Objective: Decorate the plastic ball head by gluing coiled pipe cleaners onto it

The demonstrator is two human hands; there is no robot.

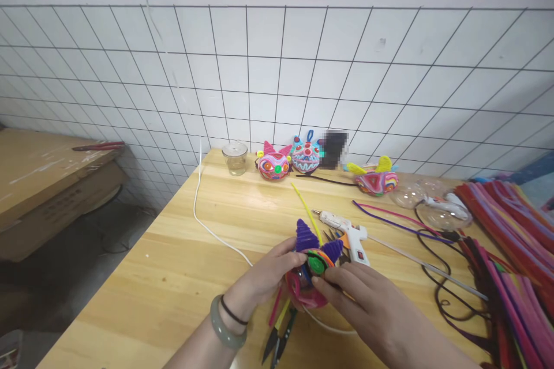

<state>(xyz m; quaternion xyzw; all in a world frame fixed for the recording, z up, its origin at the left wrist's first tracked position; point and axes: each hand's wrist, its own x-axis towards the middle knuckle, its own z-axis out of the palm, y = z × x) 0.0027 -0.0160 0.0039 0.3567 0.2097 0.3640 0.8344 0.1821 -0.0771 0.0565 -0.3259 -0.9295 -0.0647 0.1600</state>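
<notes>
Between my hands is a round ornament wrapped in colourful pipe cleaners [306, 295], with two purple pointed ears and a green disc on its front. My left hand [272, 268] grips its left side, thumb pressed near the green disc. My right hand [363, 300] closes on the right side, fingertips at the disc's lower right edge. Whether a small piece sits in those fingertips is hidden. Just behind lies a white glue gun [346, 232], partly covering orange-handled tools. A yellow pipe cleaner [308, 210] stretches behind the ears. Dark-bladed snips [277, 343] lie below the ornament.
Finished ornaments, one pink-eared [274, 166], one blue [306, 155] and one yellow-eared [377, 183], line the wall beside a glass cup [235, 158]. Clear plastic balls [445, 213] and pipe cleaner bundles [511, 230] fill the right. A white cord [197, 207] crosses the left.
</notes>
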